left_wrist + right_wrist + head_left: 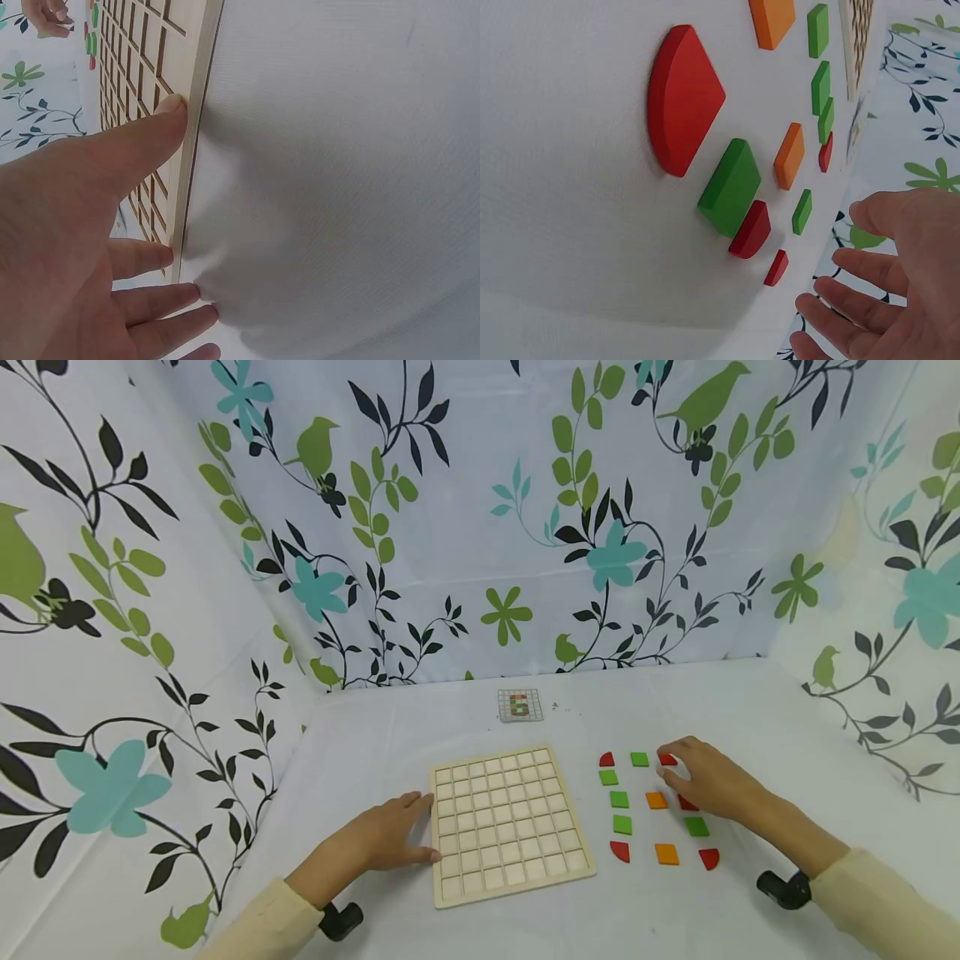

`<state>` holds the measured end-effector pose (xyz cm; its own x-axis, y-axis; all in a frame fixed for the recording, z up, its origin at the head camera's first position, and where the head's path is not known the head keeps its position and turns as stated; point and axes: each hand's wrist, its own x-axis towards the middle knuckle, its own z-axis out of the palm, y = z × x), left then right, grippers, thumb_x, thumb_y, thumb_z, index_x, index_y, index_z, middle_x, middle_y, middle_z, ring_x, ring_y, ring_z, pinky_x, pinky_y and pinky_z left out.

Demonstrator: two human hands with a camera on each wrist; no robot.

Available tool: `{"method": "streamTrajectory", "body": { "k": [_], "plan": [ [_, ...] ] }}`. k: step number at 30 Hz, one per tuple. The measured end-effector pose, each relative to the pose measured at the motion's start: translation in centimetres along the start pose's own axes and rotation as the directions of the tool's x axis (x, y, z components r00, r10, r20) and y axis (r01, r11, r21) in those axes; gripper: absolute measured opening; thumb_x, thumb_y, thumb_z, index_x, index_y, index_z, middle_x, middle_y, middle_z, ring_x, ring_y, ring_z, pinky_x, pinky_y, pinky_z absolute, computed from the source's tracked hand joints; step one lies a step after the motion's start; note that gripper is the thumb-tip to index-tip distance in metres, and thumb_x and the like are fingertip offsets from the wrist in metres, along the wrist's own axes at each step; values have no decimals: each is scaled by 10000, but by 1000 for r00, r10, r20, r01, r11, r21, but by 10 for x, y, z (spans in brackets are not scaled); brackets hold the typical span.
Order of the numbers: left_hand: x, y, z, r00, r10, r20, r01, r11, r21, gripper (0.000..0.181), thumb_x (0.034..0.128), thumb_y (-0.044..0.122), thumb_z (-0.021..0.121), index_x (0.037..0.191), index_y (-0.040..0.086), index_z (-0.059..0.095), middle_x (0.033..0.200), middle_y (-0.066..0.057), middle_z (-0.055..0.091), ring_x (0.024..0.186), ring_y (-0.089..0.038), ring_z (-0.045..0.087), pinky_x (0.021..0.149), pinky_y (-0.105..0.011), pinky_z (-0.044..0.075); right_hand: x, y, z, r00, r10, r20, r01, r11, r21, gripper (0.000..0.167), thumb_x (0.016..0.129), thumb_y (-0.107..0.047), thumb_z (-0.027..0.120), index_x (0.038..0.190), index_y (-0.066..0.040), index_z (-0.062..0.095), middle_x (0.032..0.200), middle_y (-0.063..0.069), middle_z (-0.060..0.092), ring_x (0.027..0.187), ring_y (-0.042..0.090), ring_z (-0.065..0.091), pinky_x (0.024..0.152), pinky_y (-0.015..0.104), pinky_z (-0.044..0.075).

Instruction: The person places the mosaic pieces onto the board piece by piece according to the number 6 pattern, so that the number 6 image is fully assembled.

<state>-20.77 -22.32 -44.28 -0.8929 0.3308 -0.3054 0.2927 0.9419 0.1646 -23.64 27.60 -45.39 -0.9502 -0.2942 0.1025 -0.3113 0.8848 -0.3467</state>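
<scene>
My left hand [390, 833] touches the left edge of a wooden grid board [510, 827], whose square compartments hold no pieces. In the left wrist view its thumb [161, 131] rests on the board's rim and the other fingers are spread beside it. My right hand [708, 778] hovers over the pieces at the right, fingertips close to a red quarter-round piece [667, 760] at the back; it grips nothing. Its relaxed, parted fingers show in the right wrist view, beyond a larger-looking red quarter-round piece [681, 105], a green square tile [731, 187] and an orange square tile [789, 157].
Between board and right hand lie several green tiles [618, 799], two orange tiles [667, 854] and more red quarter-rounds [619, 851]. A small gridded card [519, 705] with a coloured pattern lies behind the board. A patterned curtain [450, 527] hangs at the back of the white table.
</scene>
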Motion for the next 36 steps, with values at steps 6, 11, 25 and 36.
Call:
{"method": "streamTrajectory", "body": {
  "k": [6, 11, 25, 36],
  "plan": [
    [-1, 0, -1, 1000, -10, 11, 11, 999, -37, 987, 876, 624, 788, 1620, 92, 418, 1664, -207, 385, 1504, -436, 424, 1186, -603, 412, 5, 7, 1, 1000, 9, -2, -9, 1000, 14, 411, 979, -200, 758, 1326, 0, 666, 1275, 260, 657, 1105, 408, 656, 926, 565, 610],
    [-2, -1, -1, 1000, -2, 6, 2, 999, -46, 986, 879, 625, 784, 1624, 98, 411, 1668, -207, 374, 1508, -447, 412, 1186, -605, 410, 9, 15, 3, 1000, 30, 4, -30, 999, 21, 455, 964, -165, 768, 1353, 35, 641, 1270, 279, 644, 1085, 415, 664, 907, 551, 620],
    [-1, -6, 2, 1000, -18, 17, 19, 998, -60, 1001, 854, 620, 814, 1631, 138, 406, 1671, -192, 373, 1509, -428, 417, 1178, -606, 420, 22, 29, 11, 998, 39, 44, -43, 992, 115, 485, 965, -141, 766, 1376, 64, 608, 1161, 221, 674, 1040, 358, 657, 924, 519, 619],
    [-2, -1, -4, 1000, -2, 28, 5, 996, -86, 995, 855, 577, 835, 1628, 120, 406, 1670, -209, 363, 1515, -439, 401, 1184, -616, 408, 24, 39, 12, 993, 81, 82, -94, 980, 176, 433, 963, -113, 754, 1343, 52, 631, 1125, 196, 653, 1022, 335, 622, 953, 538, 604]
  ]
}}
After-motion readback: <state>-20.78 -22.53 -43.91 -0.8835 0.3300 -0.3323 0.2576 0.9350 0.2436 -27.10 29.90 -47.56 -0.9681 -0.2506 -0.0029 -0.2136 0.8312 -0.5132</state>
